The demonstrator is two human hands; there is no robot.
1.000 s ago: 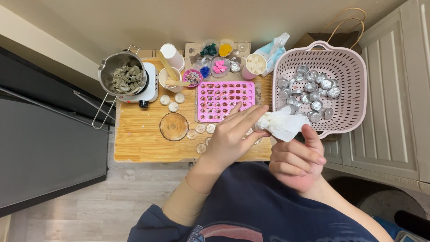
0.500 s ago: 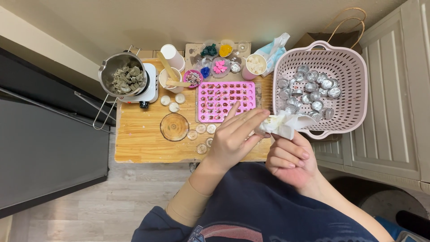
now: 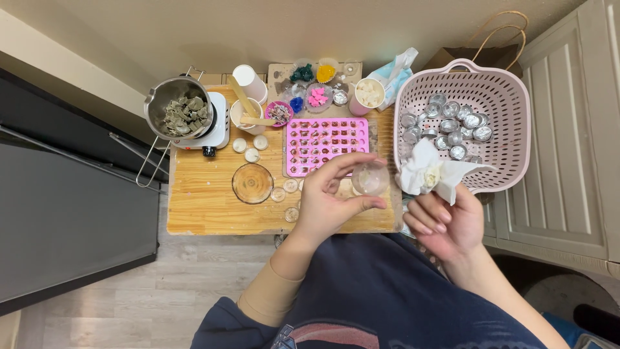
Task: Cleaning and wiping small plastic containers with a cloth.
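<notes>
My left hand (image 3: 329, 197) holds a small clear round cup (image 3: 370, 178) between thumb and fingers, above the front edge of the wooden table (image 3: 206, 207). My right hand (image 3: 445, 223) grips a crumpled white tissue (image 3: 429, 171) just right of the cup, in front of the pink basket (image 3: 510, 110). The two hands are apart, with a small gap between cup and tissue. A pink silicone mould (image 3: 326, 143) lies right behind my left hand.
The basket holds several silver foil cups (image 3: 452, 126). A metal pot (image 3: 183, 113) of dried bits sits on a small white burner. Small bowls of coloured pieces (image 3: 316, 97), white cups, a round glass lid (image 3: 252, 183) and little clear cups lie on the table.
My hands were together, the tissue pressed against what the left hand held. Now they have drawn apart and the clear cup shows in my left hand.
</notes>
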